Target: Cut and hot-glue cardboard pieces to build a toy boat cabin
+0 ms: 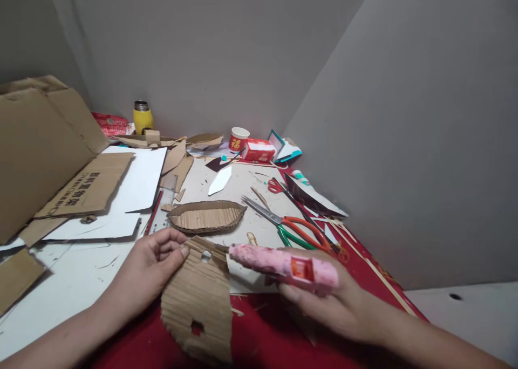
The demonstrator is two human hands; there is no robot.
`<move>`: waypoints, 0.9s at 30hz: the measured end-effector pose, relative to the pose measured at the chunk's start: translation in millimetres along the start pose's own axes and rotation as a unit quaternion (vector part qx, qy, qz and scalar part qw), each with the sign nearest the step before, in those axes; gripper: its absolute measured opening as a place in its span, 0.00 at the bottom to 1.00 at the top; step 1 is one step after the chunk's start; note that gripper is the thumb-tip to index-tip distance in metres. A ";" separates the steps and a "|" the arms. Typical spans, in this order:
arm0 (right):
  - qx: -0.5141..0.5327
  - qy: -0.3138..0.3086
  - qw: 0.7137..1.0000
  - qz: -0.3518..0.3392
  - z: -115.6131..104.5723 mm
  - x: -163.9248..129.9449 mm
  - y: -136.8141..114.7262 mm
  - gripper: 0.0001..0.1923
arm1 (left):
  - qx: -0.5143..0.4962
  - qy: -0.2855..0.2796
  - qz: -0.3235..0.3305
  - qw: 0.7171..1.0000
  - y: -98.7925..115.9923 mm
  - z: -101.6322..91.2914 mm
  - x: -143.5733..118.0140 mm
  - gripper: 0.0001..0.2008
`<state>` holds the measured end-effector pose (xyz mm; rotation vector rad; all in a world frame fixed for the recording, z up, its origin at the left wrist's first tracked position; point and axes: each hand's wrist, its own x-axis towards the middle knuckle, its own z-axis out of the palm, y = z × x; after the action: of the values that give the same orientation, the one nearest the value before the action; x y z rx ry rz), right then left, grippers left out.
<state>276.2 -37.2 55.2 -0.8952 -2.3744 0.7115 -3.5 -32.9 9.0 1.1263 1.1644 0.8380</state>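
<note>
My left hand point(162, 258) pinches the upper edge of a curved corrugated cardboard piece point(198, 296) between thumb and fingers. Two small holes are cut through this piece, one near its top and one lower down. In my right hand point(329, 304) is a pink hot glue gun point(275, 264) with an orange inset; its narrow front end points left, beside the cardboard's upper right edge. Whether the two touch, I cannot tell. Just beyond lies a boat-shaped cardboard tray point(208, 218). Open scissors point(287, 223) with orange and green handles rest to its right.
A large cardboard box point(38, 142) and printed cardboard point(87, 188) occupy the left. At the back stand a yellow bottle point(143, 120), a red paper cup point(238, 139) and a red box point(258, 150). Red-handled scissors point(277, 186) and thin wooden strips point(380, 274) lie right.
</note>
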 end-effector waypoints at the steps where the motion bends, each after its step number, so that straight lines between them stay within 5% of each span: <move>1: 0.010 -0.011 1.000 -0.005 5.7 4.8 0.9 0.09 | -0.001 0.002 0.001 1.000 -0.7 -0.2 0.3 0.14; 12: -0.030 -0.042 0.996 -0.074 28.0 14.4 27.4 0.10 | -0.034 0.033 -0.054 0.997 0.5 1.9 7.7 0.12; 27: 0.014 -0.065 0.997 -0.036 39.5 10.9 45.5 0.04 | -0.040 -0.003 -0.058 0.997 -5.5 3.7 6.2 0.12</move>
<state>265.1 -11.6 0.7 -0.7681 -2.4900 0.7946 1.2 -29.4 2.1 0.9853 1.1687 0.7843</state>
